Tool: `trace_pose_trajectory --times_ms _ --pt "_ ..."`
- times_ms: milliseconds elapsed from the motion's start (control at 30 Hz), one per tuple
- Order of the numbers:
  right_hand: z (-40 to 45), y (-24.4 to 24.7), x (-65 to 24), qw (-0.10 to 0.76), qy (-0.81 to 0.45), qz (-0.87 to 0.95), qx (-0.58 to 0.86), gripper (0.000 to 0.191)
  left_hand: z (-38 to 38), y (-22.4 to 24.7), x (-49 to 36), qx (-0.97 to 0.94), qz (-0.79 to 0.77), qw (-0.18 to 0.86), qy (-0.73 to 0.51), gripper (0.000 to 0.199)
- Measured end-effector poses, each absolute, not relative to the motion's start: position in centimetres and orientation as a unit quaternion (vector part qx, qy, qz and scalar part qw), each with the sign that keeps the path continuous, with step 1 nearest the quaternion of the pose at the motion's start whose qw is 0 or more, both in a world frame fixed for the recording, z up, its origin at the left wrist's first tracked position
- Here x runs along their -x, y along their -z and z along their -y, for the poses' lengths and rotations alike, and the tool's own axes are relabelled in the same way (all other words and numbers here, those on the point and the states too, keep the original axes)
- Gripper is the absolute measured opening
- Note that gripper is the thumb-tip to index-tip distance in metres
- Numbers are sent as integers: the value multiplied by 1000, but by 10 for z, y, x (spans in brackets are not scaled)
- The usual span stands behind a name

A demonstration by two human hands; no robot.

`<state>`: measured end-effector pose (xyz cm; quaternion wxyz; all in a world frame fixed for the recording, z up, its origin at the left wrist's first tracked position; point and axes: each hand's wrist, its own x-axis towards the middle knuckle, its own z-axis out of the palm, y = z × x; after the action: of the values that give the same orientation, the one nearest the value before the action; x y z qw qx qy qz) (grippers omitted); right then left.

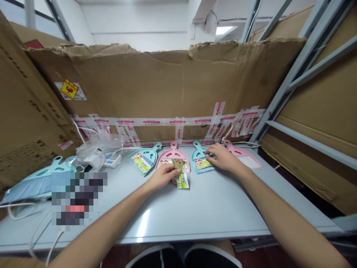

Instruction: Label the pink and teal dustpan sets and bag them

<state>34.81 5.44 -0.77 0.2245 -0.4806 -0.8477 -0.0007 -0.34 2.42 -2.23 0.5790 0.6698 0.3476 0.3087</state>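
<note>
At frame centre my left hand [166, 174] is pinching printed cards [183, 181], my half-curled right hand [221, 158], grip unclear, touching another card [202, 163], best pressed flat.

Teal dustpans [152, 150] and pink dustpans [173, 149] alternate across the centre; cards [183, 181] are yellow-green and white. Pale grey-blue surface [212, 208], brown cardboard [139, 82], whitish tape [189, 121] printed red; at bottom, black shorts [212, 257] edged white.

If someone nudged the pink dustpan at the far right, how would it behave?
The pink dustpan would probably slide rather than roll, since it lies flat on a smooth-looking table. Its thin, moulded-looking body suggests it's fairly light and stiff.
</note>
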Motion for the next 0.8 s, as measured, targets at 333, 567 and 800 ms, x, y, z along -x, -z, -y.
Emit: trace_pose_trajectory --times_ms 333,567,800 --pt "-22 -14 -306 347 -181 794 464 31 -22 17 1 -562 -379 607 -415 58" --pt "-10 7 -262 412 -415 703 405 51 -14 15 -6 -541 -368 624 -427 61" --pt "-25 3 -277 472 -410 647 437 53 -21 13 2 -621 -393 504 -454 53"
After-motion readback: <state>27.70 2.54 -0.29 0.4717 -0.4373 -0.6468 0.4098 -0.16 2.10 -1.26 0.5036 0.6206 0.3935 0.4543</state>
